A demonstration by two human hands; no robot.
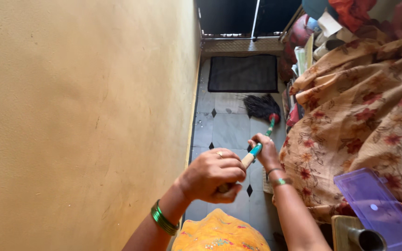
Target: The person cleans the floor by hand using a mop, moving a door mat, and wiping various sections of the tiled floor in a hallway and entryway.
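A broom with a wooden and teal handle point(253, 154) and a dark bristle head point(261, 106) reaches down to the tiled floor point(229, 130). My left hand point(212, 174), wearing green bangles and a ring, grips the upper end of the handle. My right hand point(266, 151) grips the handle lower down, nearer the bristles. The bristle head rests on the grey tiles close to a dark doormat point(243, 73).
A yellow wall point(80, 116) runs along the left. On the right is a pile covered with a floral cloth point(359, 111), with a purple plastic lid point(378, 209) and a metal cup point(368, 239) near it. A dark doorway point(238, 16) lies ahead.
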